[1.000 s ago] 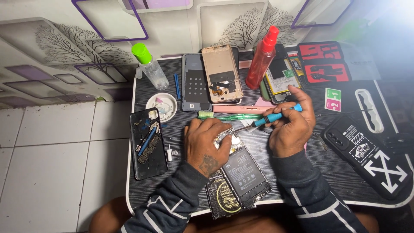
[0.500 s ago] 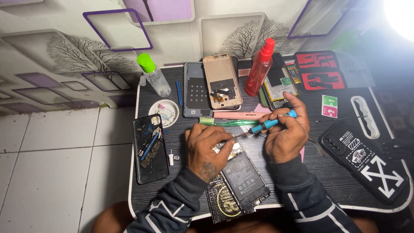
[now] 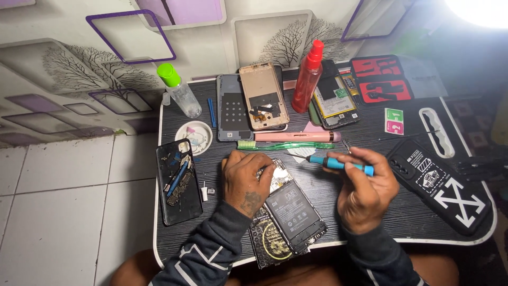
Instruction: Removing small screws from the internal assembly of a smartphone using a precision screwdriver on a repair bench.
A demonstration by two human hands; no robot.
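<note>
An opened phone (image 3: 294, 209) with its black battery exposed lies at the front middle of the dark table (image 3: 370, 228), partly on a black foil pouch (image 3: 267, 241). My left hand (image 3: 246, 180) presses down on the phone's upper end, fingers curled over it. My right hand (image 3: 365, 188) holds a blue screwdriver (image 3: 338, 164), its tip pointing left toward the top of the phone. A green toothbrush (image 3: 286, 145) and a pink tool (image 3: 296, 136) lie just behind my hands.
A phone back tray with small parts (image 3: 179, 182) lies at left, beside a white dish (image 3: 194, 136). Behind stand a green-capped bottle (image 3: 179, 91), a red spray bottle (image 3: 308, 78) and several opened phone shells (image 3: 263, 96). A black phone case (image 3: 439, 182) lies at right.
My right hand has tilted the screwdriver from rising to the right to sloping slightly downward, and shifted a little right. The camera has drifted, so the table sits lower-left in view.
</note>
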